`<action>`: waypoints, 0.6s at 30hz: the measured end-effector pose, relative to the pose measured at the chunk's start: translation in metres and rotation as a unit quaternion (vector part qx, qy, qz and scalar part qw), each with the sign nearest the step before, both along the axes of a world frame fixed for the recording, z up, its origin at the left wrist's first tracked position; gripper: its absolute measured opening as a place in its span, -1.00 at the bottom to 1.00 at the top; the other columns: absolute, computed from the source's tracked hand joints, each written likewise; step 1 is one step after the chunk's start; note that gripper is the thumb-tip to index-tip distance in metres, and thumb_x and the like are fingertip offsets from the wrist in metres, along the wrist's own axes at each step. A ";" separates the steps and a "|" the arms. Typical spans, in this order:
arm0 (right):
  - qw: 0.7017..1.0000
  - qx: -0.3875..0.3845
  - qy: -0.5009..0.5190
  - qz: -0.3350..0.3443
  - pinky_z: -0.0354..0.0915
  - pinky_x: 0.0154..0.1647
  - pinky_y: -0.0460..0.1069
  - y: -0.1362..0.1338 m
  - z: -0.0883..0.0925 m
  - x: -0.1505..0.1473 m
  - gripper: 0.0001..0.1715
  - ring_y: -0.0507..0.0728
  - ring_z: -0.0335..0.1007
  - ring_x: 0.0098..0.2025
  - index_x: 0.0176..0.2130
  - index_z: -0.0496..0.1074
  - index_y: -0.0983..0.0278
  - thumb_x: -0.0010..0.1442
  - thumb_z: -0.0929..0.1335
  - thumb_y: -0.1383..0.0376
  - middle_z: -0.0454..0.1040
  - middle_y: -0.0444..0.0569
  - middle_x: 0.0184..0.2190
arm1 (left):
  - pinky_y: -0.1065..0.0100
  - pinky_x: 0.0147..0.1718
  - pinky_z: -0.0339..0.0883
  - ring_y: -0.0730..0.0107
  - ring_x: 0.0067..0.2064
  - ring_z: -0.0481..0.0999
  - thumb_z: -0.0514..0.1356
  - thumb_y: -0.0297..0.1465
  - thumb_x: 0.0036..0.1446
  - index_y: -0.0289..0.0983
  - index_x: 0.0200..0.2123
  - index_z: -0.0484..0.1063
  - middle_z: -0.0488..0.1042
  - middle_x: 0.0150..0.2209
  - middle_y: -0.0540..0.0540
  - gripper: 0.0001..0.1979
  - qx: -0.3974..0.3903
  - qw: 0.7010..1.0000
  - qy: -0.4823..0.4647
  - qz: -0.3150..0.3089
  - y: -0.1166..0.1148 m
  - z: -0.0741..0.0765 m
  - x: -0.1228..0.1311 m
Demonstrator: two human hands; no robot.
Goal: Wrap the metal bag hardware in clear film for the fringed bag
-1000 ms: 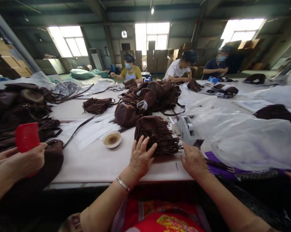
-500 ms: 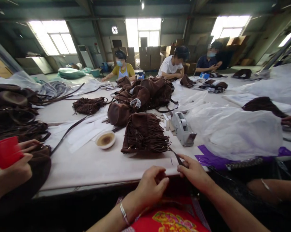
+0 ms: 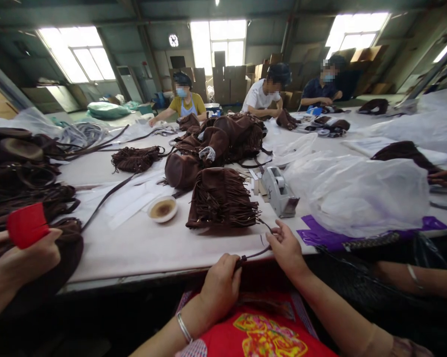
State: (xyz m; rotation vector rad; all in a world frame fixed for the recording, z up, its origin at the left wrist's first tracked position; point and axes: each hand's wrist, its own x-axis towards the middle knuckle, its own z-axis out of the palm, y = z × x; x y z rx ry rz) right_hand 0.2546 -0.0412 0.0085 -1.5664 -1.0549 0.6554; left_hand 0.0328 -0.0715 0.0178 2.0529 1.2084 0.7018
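Lower centre of frame: my left hand (image 3: pixel 220 286) is clenched on the end of the thin dark strap (image 3: pixel 253 255), which runs left-right to my pinching right hand (image 3: pixel 286 246), the nearer one to the fringed bag (image 3: pixel 221 198) just above.

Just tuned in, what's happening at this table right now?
The person's left hand grips the end of a thin dark strap, and the right hand pinches it nearer the fringed brown bag it leads from. A tape dispenser stands beside the bag. At left, a co-worker's hand holds a red comb.
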 end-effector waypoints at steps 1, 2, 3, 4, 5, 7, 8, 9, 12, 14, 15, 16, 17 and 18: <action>0.994 0.046 -0.095 0.009 0.43 -0.16 0.18 -0.003 0.004 0.000 -0.32 0.30 0.41 -0.07 0.20 0.26 0.38 0.19 0.37 0.12 0.39 0.23 -0.01 | 0.17 -0.07 0.38 0.16 -0.12 0.50 0.06 -0.45 0.25 -0.27 -0.08 0.45 0.53 -0.15 -0.22 -0.76 0.005 1.000 0.020 -0.006 0.001 0.000 -0.004; 0.977 0.098 -0.184 0.037 0.38 -0.01 0.24 -0.007 0.009 -0.002 -0.40 0.34 0.33 0.07 0.19 0.30 0.36 0.23 0.35 0.16 0.33 0.27 0.09 | 0.19 -0.11 0.39 0.17 -0.15 0.51 0.07 -0.45 0.26 -0.27 -0.11 0.46 0.55 -0.18 -0.19 -0.79 0.001 0.999 0.038 -0.009 0.003 0.001 -0.007; 0.951 0.144 -0.258 0.094 0.30 0.10 0.26 -0.011 0.015 -0.006 -0.47 0.35 0.25 0.16 0.17 0.33 0.33 0.26 0.33 0.21 0.29 0.27 0.16 | 0.22 -0.14 0.39 0.19 -0.18 0.52 0.08 -0.44 0.26 -0.26 -0.13 0.48 0.56 -0.20 -0.16 -0.80 -0.005 0.999 0.050 -0.011 0.006 0.002 -0.009; 0.918 0.175 -0.310 0.175 0.26 0.16 0.26 -0.014 0.019 -0.011 -0.53 0.34 0.21 0.20 0.16 0.35 0.30 0.28 0.32 0.25 0.29 0.25 0.17 | 0.25 -0.16 0.39 0.22 -0.20 0.53 0.09 -0.43 0.27 -0.25 -0.15 0.49 0.57 -0.21 -0.14 -0.82 -0.009 0.998 0.060 -0.014 0.008 0.004 -0.010; 0.882 0.185 -0.341 0.268 0.25 0.17 0.25 -0.017 0.022 -0.017 -0.57 0.32 0.24 0.19 0.14 0.36 0.28 0.29 0.31 0.28 0.33 0.23 0.15 | 0.28 -0.18 0.38 0.25 -0.22 0.53 0.11 -0.42 0.27 -0.25 -0.19 0.50 0.58 -0.23 -0.11 -0.84 -0.010 0.997 0.072 -0.020 0.011 0.005 -0.011; 0.824 0.154 -0.365 0.405 0.32 0.07 0.19 -0.019 0.022 -0.028 -0.66 0.28 0.36 0.04 0.06 0.41 0.28 0.29 0.33 0.30 0.45 0.16 0.00 | 0.32 -0.24 0.37 0.27 -0.28 0.53 0.15 -0.38 0.27 -0.26 -0.28 0.51 0.58 -0.30 -0.10 -0.85 0.007 0.993 0.112 -0.032 0.018 0.009 -0.013; 0.812 0.126 -0.369 0.434 0.35 -0.01 0.16 -0.019 0.019 -0.032 -0.72 0.27 0.40 -0.05 0.00 0.44 0.28 0.29 0.34 0.29 0.49 0.13 -0.10 | 0.33 -0.27 0.36 0.26 -0.30 0.52 0.17 -0.34 0.26 -0.28 -0.33 0.50 0.57 -0.33 -0.11 -0.83 0.021 0.989 0.141 -0.030 0.021 0.011 -0.015; 0.812 0.098 -0.371 0.440 0.36 -0.09 0.13 -0.017 0.015 -0.035 -0.79 0.25 0.42 -0.13 -0.07 0.46 0.28 0.29 0.35 0.28 0.51 0.09 -0.19 | 0.33 -0.29 0.35 0.25 -0.32 0.52 0.19 -0.31 0.25 -0.29 -0.36 0.50 0.56 -0.36 -0.12 -0.81 0.035 0.984 0.172 -0.024 0.023 0.013 -0.018; 0.817 0.047 -0.368 0.441 0.31 -0.24 0.06 -0.006 0.005 -0.038 -0.82 0.19 0.41 -0.27 -0.21 0.49 0.27 0.34 0.32 0.24 0.48 0.00 -0.36 | 0.35 -0.32 0.32 0.26 -0.31 0.51 0.14 -0.34 0.28 -0.30 -0.36 0.48 0.55 -0.36 -0.12 -0.79 0.067 0.972 0.224 -0.032 0.031 0.017 -0.030; 0.809 0.047 -0.358 0.464 0.28 -0.24 0.03 0.000 0.005 -0.039 -0.79 0.18 0.41 -0.27 -0.18 0.49 0.24 0.37 0.29 0.22 0.47 -0.02 -0.36 | 0.38 -0.33 0.30 0.31 -0.32 0.50 0.09 -0.42 0.29 -0.29 -0.34 0.48 0.55 -0.35 -0.09 -0.80 0.076 0.968 0.227 -0.069 0.033 0.019 -0.038; 0.804 0.051 -0.351 0.477 0.27 -0.24 0.02 0.002 0.006 -0.039 -0.79 0.17 0.41 -0.26 -0.15 0.49 0.22 0.38 0.28 0.23 0.47 -0.03 -0.35 | 0.40 -0.33 0.29 0.33 -0.32 0.49 0.08 -0.44 0.28 -0.28 -0.34 0.49 0.55 -0.34 -0.08 -0.80 0.079 0.966 0.229 -0.087 0.034 0.019 -0.041; 0.799 0.056 -0.345 0.489 0.27 -0.23 0.01 0.003 0.008 -0.041 -0.79 0.16 0.41 -0.25 -0.12 0.49 0.20 0.38 0.27 0.24 0.48 -0.03 -0.33 | 0.40 -0.34 0.28 0.34 -0.33 0.49 0.08 -0.44 0.28 -0.28 -0.34 0.49 0.55 -0.35 -0.08 -0.80 0.081 0.964 0.232 -0.099 0.034 0.019 -0.044; 0.796 0.062 -0.342 0.497 0.26 -0.22 0.01 0.004 0.010 -0.043 -0.79 0.16 0.41 -0.24 -0.09 0.48 0.18 0.38 0.27 0.26 0.48 -0.04 -0.31 | 0.41 -0.36 0.27 0.35 -0.34 0.48 0.09 -0.44 0.27 -0.28 -0.34 0.49 0.55 -0.36 -0.07 -0.81 0.085 0.962 0.237 -0.105 0.034 0.018 -0.045; 0.793 0.069 -0.341 0.500 0.26 -0.21 0.01 0.004 0.011 -0.045 -0.79 0.16 0.41 -0.22 -0.07 0.47 0.18 0.37 0.27 0.28 0.48 -0.04 -0.30 | 0.41 -0.38 0.26 0.35 -0.35 0.48 0.09 -0.45 0.26 -0.28 -0.36 0.48 0.54 -0.37 -0.07 -0.81 0.089 0.961 0.241 -0.106 0.034 0.016 -0.045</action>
